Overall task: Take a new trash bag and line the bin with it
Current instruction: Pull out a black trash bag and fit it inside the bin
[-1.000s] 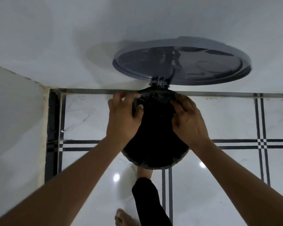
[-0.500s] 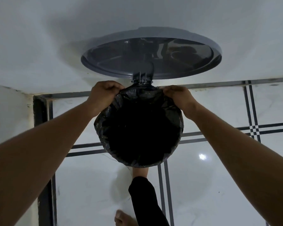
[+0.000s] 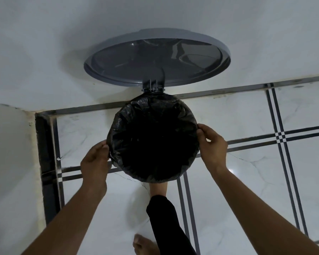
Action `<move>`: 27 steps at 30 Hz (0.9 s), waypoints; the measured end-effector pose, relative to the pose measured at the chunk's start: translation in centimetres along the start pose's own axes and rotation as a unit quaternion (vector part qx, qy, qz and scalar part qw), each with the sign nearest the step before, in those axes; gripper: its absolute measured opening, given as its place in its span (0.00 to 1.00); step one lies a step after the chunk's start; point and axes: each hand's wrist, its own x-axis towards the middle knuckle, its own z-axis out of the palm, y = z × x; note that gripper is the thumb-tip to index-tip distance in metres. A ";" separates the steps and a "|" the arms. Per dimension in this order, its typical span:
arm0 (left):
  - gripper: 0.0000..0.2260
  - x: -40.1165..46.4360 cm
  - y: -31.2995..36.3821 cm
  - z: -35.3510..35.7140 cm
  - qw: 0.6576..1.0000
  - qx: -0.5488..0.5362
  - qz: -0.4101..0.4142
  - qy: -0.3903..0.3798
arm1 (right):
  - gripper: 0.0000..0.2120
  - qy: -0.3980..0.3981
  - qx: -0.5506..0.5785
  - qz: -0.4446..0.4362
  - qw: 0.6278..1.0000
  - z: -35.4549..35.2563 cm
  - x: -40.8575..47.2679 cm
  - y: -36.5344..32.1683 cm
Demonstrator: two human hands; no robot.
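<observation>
The left hand pinches the folded edge of the trash bag at the bin's left side, thumb and fingers curled on the plastic. Just right of it the single black bag sits inside the one bin, its mouth turned over the rim all the way round. Above, one grey lid stands open against the wall. The right hand grips the bag edge at the rim's right side. The film looks thin, light, soft and slippery, likely to tear if yanked; the doubled edge over the rim is the place to hold. One foot rests below the bin, probably on a pedal.
</observation>
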 end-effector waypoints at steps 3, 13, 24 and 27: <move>0.07 -0.8 -0.6 0.5 0.998 -0.055 -0.029 0.004 | 0.09 -0.017 0.041 0.044 0.998 0.0 1.0 -0.1; 0.05 -2.3 -0.6 0.9 0.993 -0.068 -0.096 -0.013 | 0.08 -0.001 0.162 0.190 0.968 -1.5 0.3 1.0; 0.08 -2.4 -0.8 1.1 0.965 -0.154 -0.203 -0.064 | 0.12 -0.120 0.324 0.377 0.859 -1.5 -1.0 0.6; 0.08 -2.0 -0.5 1.0 0.958 -0.165 -0.224 -0.076 | 0.12 -0.126 0.331 0.403 0.844 -1.6 -0.6 0.2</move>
